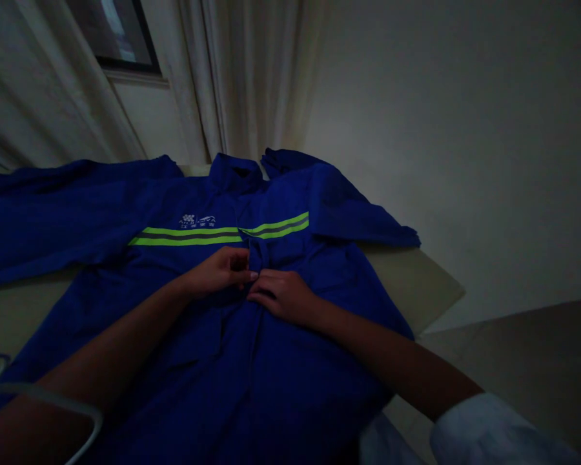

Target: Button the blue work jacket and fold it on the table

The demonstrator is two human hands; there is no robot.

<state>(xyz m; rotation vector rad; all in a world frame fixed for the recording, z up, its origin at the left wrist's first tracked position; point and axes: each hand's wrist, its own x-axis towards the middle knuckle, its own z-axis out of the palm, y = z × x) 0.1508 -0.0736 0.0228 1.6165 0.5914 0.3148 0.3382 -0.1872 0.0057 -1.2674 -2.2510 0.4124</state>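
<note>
A blue work jacket point(174, 200) with a yellow-green and grey reflective band point(188, 236) across the chest lies face up on a pale table point(416, 284). Its sleeves spread out to the left and right. My left hand point(220, 270) pinches the front placket just below the band, fingers closed on the cloth. My right hand point(283, 297) lies beside it at the jacket's centre seam, fingertips pressed together on the same fold. The two hands touch at the fingertips. What lies under the fingers is hidden.
Pale curtains point(242, 77) hang behind the table, with a dark framed window point(116, 32) at the upper left. A bare wall point(455, 129) fills the right side. A white cable point(53, 400) loops at the lower left. The table's right corner ends near the floor point(523, 349).
</note>
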